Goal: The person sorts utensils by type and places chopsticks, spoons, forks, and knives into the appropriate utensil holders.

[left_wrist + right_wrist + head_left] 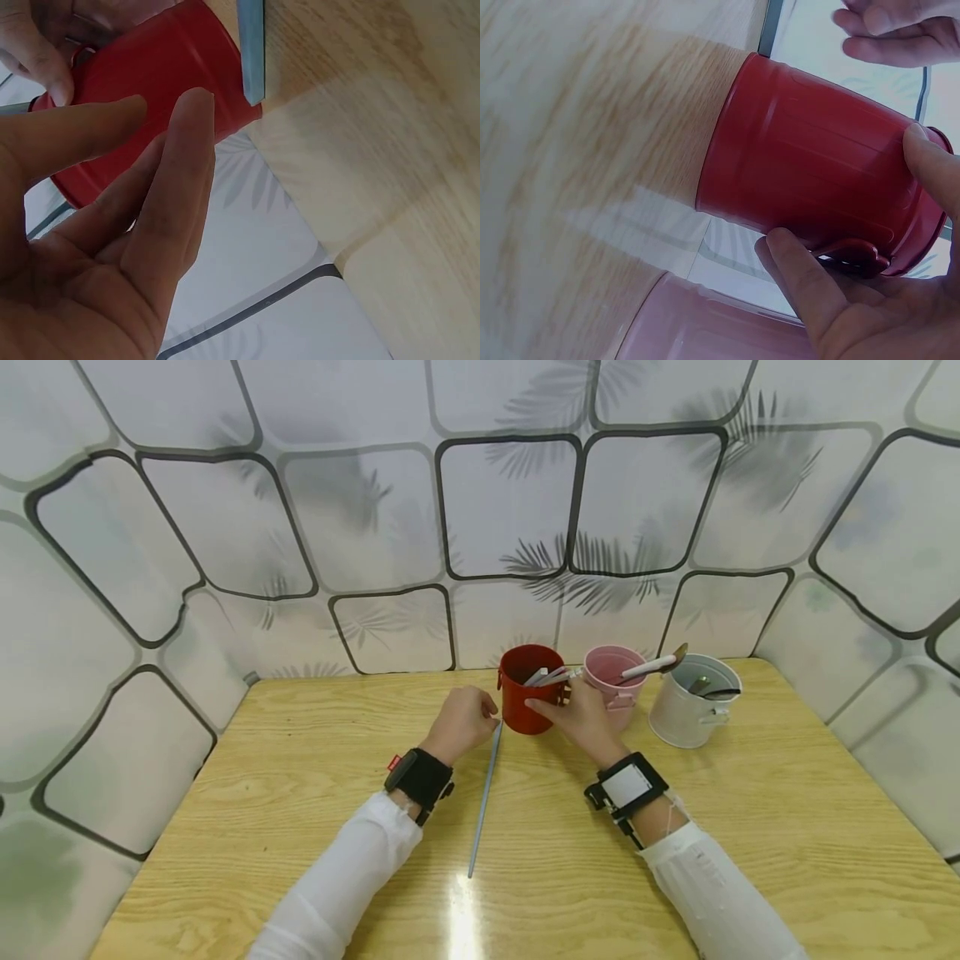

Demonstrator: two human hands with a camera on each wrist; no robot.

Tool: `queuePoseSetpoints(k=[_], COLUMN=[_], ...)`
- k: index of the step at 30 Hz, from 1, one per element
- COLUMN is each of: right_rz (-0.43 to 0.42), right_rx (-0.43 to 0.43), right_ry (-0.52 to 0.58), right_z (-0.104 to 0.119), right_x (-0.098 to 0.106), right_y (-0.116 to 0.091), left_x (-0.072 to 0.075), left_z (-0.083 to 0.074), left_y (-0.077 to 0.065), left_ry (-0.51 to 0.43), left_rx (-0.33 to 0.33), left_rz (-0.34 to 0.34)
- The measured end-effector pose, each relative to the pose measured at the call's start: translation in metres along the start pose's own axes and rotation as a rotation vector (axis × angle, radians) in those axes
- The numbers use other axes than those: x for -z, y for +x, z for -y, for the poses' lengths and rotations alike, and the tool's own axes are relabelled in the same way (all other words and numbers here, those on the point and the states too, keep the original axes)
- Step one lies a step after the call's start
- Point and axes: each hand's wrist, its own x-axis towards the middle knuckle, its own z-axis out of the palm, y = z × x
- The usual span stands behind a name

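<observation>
A red bucket (529,693) with small side handles stands on the table, pale utensil handles (551,677) poking out of its top. My right hand (585,714) holds its right side; in the right wrist view the thumb presses near the rim and the fingers (802,274) lie by the side handle. My left hand (465,724) hovers just left of the bucket, holding nothing, its fingers (169,187) loosely bent in the left wrist view. Beneath it, a long thin grey stick (485,797), like a chopstick, lies on the table, its far end near the bucket's base.
Right of the red bucket stands a pink bucket (613,667) with a white-handled spoon (651,667) across its rim. Farther right is a white bucket (684,714) holding utensils. The wooden table (315,760) meets patterned walls (390,527) at its back and sides.
</observation>
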Motion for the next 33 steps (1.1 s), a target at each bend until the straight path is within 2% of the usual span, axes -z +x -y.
queuePoseSetpoints(k=[8,15,20,25,33], right_rz=[0.006,0.005,-0.003,-0.014,-0.008], right_rx=[-0.014,-0.024,-0.005,0.008,-0.010], right_ry=[0.003,0.009,-0.011,-0.009,-0.020], right_z=[0.001,0.001,0.000,0.001,0.000], right_x=[0.001,0.001,0.001,0.001,0.001], right_y=[-0.001,-0.002,-0.001,-0.001,0.000], left_x=[-0.005,-0.013,-0.018,-0.020,-0.016], left_z=[0.004,0.012,0.016,0.013,0.003], left_y=[0.004,0.006,0.010,0.014,0.015], left_ry=[-0.016,-0.030,-0.060,-0.031,0.011], left_rx=[0.060,0.064,0.115,0.150,0.136], left_rz=[0.053,0.065,0.110,0.144,0.166])
